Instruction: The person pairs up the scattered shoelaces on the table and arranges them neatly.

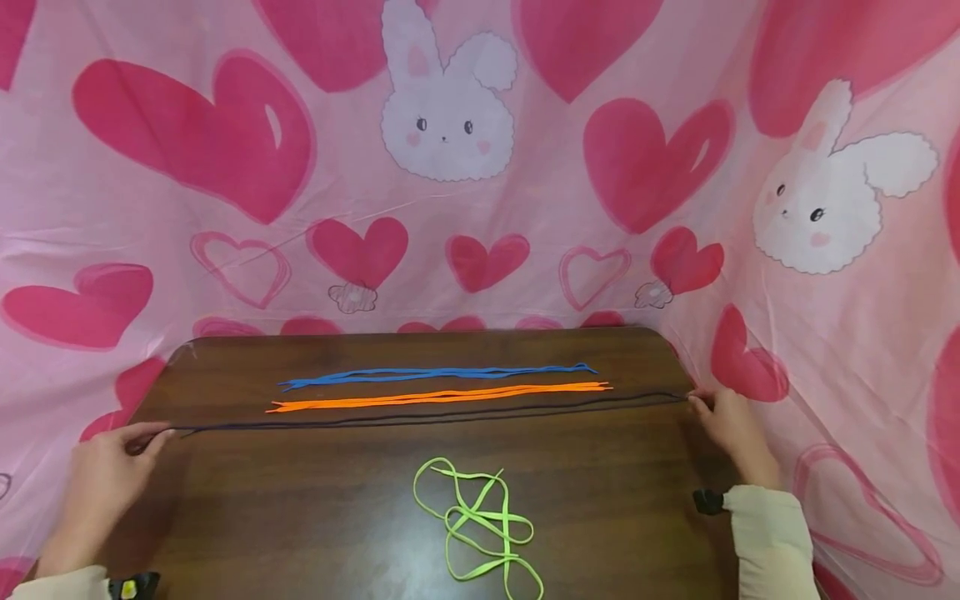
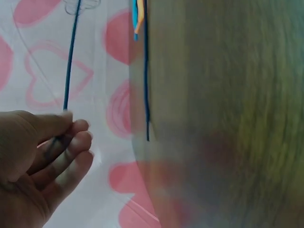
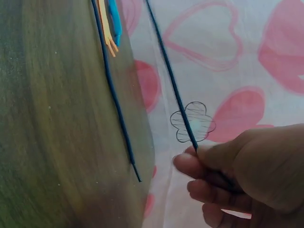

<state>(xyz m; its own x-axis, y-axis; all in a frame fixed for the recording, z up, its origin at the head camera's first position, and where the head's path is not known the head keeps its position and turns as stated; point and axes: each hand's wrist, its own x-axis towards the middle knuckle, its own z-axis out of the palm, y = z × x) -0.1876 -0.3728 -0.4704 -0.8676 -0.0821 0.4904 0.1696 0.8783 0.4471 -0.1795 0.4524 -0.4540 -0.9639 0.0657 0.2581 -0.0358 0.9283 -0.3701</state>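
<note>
My left hand (image 1: 112, 471) pinches one end of a dark shoelace (image 2: 70, 66) between thumb and index finger, past the table's left side. At the right, my right hand (image 1: 731, 425) pinches the other end the same way. The lace stretches taut and straight between both hands, raised above the tabletop. A second dark shoelace (image 3: 114, 99) lies straight on the table under it. Beyond it lie orange shoelaces (image 1: 442, 396) and, farther back, blue shoelaces (image 1: 450, 373), each laid out lengthwise. A lime-green shoelace (image 1: 506, 525) lies in loose tangled loops nearer the front.
The brown wooden table (image 1: 300, 500) has rounded far corners. Pink cloth (image 1: 547, 192) printed with hearts and rabbits hangs behind it and along both sides, close to the hands. Dark wrist straps (image 1: 708, 502) sit at the cuffs of the light sleeves.
</note>
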